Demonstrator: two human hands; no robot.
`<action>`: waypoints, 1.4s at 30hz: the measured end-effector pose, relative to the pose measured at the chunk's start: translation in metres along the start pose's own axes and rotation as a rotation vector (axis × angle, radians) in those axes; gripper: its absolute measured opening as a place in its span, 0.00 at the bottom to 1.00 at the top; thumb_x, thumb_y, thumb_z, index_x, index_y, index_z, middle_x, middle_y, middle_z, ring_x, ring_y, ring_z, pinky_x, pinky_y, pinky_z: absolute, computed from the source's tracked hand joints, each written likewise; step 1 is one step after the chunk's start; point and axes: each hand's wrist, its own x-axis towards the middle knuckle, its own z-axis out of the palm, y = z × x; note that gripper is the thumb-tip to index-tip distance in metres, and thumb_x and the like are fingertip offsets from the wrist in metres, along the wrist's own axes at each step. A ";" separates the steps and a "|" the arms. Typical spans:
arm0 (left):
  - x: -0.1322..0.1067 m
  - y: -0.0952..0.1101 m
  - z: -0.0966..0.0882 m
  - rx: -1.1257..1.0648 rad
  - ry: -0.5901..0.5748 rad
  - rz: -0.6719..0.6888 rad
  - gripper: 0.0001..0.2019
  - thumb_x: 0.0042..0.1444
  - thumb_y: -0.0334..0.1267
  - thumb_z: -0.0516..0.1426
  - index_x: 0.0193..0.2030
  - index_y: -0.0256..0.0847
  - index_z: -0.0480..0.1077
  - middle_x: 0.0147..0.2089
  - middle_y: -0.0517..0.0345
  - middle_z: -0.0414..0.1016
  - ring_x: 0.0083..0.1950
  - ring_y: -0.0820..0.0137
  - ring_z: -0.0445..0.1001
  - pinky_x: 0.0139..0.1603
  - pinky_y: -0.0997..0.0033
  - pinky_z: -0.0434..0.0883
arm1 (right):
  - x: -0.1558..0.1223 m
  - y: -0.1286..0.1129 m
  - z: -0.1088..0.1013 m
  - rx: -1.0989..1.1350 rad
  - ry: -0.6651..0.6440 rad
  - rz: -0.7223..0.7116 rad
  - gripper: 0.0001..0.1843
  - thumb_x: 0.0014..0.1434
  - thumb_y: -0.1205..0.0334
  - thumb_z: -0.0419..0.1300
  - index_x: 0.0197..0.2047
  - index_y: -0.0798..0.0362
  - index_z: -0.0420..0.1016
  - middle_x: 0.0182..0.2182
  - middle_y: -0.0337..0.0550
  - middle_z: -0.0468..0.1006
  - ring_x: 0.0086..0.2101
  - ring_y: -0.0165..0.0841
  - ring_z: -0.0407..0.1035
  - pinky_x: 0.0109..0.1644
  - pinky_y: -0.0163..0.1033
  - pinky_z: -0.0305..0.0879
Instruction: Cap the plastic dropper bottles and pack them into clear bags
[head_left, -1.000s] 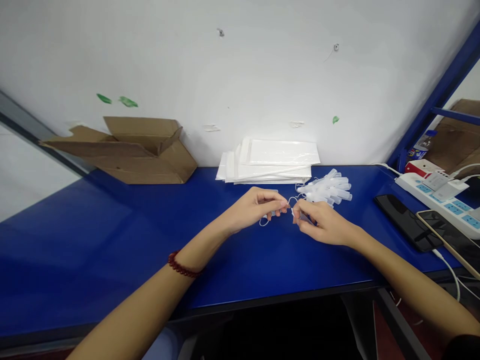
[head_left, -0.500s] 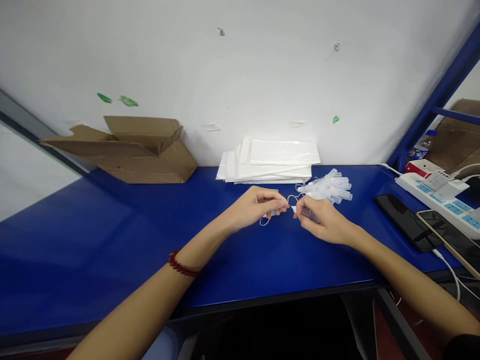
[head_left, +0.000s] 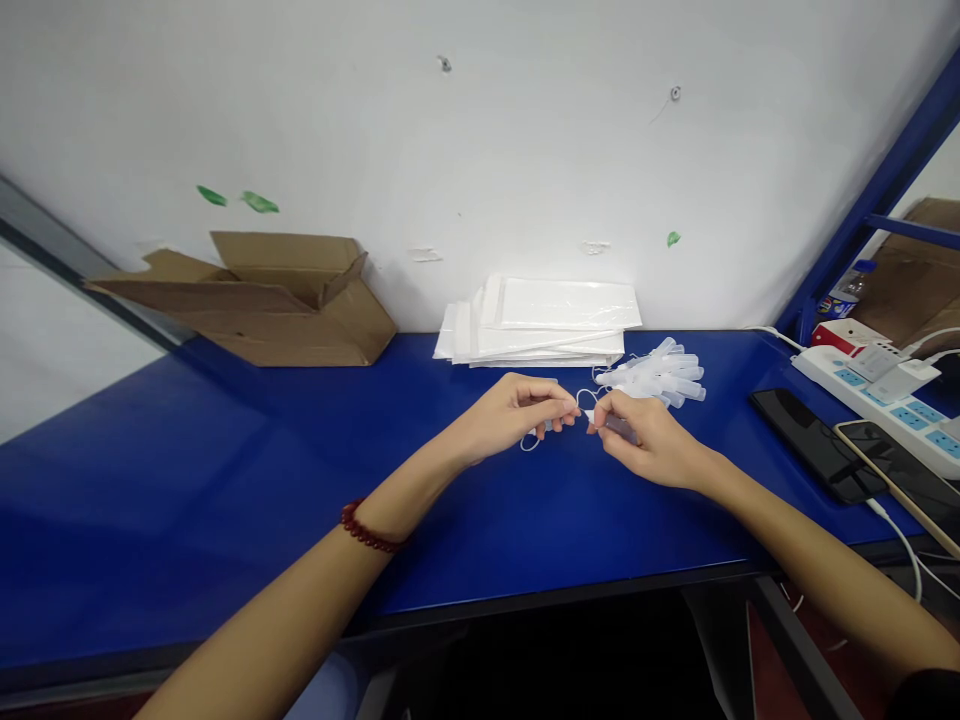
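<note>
Over the blue table (head_left: 225,470), my left hand (head_left: 510,415) and my right hand (head_left: 645,440) meet fingertip to fingertip. Both pinch a thin white string (head_left: 581,402); a loop of it hangs below my left fingers. My right hand also seems to hold a small clear plastic piece, mostly hidden by the fingers. Just behind my right hand lies a pile of clear plastic tubes (head_left: 660,375) with white strings. A red bead bracelet (head_left: 364,530) is on my left wrist.
A stack of white plastic bags (head_left: 547,320) lies against the wall. An open cardboard box (head_left: 255,300) sits at the back left. On the right are two phones (head_left: 817,440), a power strip (head_left: 885,395) with plugged chargers and a blue frame post (head_left: 862,210).
My right hand has shifted very slightly up and towards the left hand; the pinch on the string stays the same.
</note>
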 end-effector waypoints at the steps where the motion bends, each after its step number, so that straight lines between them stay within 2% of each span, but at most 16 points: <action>1: 0.000 0.000 0.000 -0.001 -0.002 0.000 0.10 0.54 0.42 0.60 0.30 0.38 0.78 0.30 0.56 0.77 0.28 0.73 0.70 0.29 0.73 0.69 | 0.000 0.000 0.000 -0.001 -0.001 0.002 0.05 0.57 0.70 0.51 0.36 0.51 0.61 0.24 0.32 0.67 0.22 0.26 0.57 0.30 0.34 0.56; 14: -0.001 -0.001 0.004 0.032 -0.019 -0.032 0.12 0.55 0.44 0.59 0.31 0.38 0.78 0.30 0.56 0.76 0.27 0.74 0.69 0.25 0.76 0.65 | -0.001 0.003 0.001 -0.009 -0.012 0.000 0.06 0.56 0.71 0.51 0.36 0.51 0.60 0.21 0.29 0.62 0.20 0.25 0.54 0.28 0.33 0.52; 24: -0.001 0.002 0.005 0.002 -0.016 -0.053 0.12 0.55 0.45 0.59 0.30 0.37 0.77 0.30 0.55 0.76 0.27 0.74 0.69 0.24 0.77 0.65 | 0.001 0.002 -0.002 -0.035 -0.009 -0.040 0.06 0.57 0.71 0.50 0.36 0.51 0.59 0.22 0.30 0.63 0.20 0.24 0.54 0.27 0.33 0.53; 28: 0.001 -0.001 0.006 -0.072 0.050 -0.019 0.11 0.52 0.43 0.61 0.27 0.37 0.78 0.27 0.56 0.76 0.26 0.74 0.69 0.24 0.76 0.66 | 0.001 0.005 -0.002 -0.061 0.029 -0.030 0.06 0.58 0.67 0.53 0.39 0.50 0.58 0.23 0.29 0.62 0.20 0.25 0.54 0.26 0.32 0.53; 32: 0.004 -0.006 0.001 -0.202 0.213 0.041 0.10 0.49 0.42 0.64 0.25 0.36 0.78 0.25 0.56 0.75 0.26 0.74 0.69 0.26 0.76 0.67 | 0.003 0.009 -0.004 -0.062 0.137 -0.003 0.13 0.60 0.63 0.56 0.47 0.51 0.58 0.30 0.35 0.68 0.23 0.26 0.60 0.28 0.34 0.57; 34: 0.004 -0.007 -0.002 -0.251 0.260 0.041 0.10 0.48 0.42 0.64 0.26 0.36 0.79 0.25 0.56 0.75 0.27 0.74 0.70 0.26 0.76 0.67 | 0.004 0.010 -0.005 -0.038 0.150 0.011 0.13 0.63 0.61 0.54 0.50 0.52 0.58 0.30 0.36 0.69 0.24 0.28 0.62 0.29 0.36 0.59; 37: 0.003 -0.006 -0.004 -0.287 0.265 0.008 0.11 0.49 0.42 0.64 0.28 0.35 0.79 0.26 0.55 0.75 0.27 0.73 0.71 0.25 0.76 0.67 | 0.004 0.012 -0.006 -0.048 0.160 -0.005 0.12 0.65 0.61 0.52 0.51 0.53 0.61 0.25 0.35 0.68 0.25 0.30 0.64 0.32 0.38 0.61; 42: 0.003 -0.003 -0.005 -0.291 0.275 0.002 0.11 0.49 0.42 0.64 0.26 0.35 0.78 0.26 0.55 0.75 0.27 0.73 0.71 0.25 0.75 0.67 | 0.004 0.013 -0.006 -0.093 0.185 -0.046 0.11 0.66 0.63 0.52 0.52 0.53 0.63 0.26 0.36 0.69 0.25 0.31 0.65 0.32 0.38 0.61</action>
